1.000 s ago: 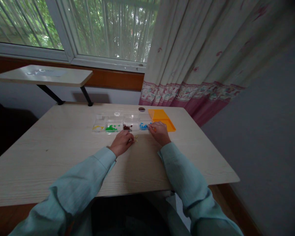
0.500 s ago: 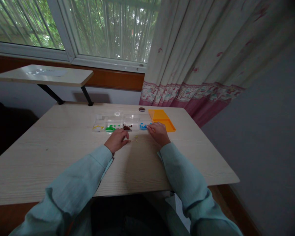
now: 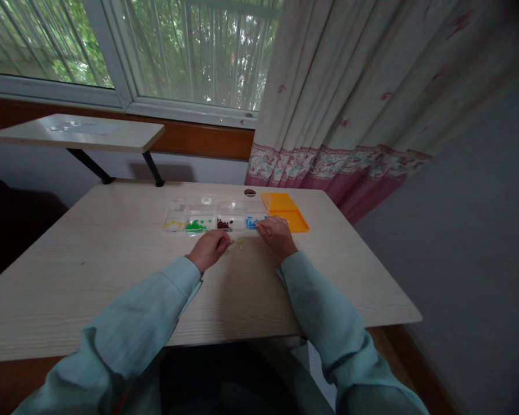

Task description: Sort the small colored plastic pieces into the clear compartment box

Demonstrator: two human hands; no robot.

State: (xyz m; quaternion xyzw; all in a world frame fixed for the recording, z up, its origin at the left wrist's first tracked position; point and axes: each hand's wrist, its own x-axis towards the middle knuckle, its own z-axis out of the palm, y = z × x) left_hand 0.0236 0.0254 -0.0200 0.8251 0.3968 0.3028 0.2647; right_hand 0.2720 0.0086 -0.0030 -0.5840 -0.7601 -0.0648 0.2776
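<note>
"Can I read anything on the box point(image 3: 215, 217)?"

"No, nothing legible: you cannot make out a word, a number or a brand on it."

"And the orange case point(image 3: 297, 220), just right of the box?"

"You get no readable mark there either."

"What about the sheet point(image 3: 90, 128) on the shelf point(image 3: 138, 134), beyond the box and to its left?"

"It lies in glare and too far off; you cannot tell whether it bears print."

"And the curtain point(image 3: 337, 86), beyond the box and to its right?"

"You see reddish pattern on that, but no letters or signs you could read."
</note>
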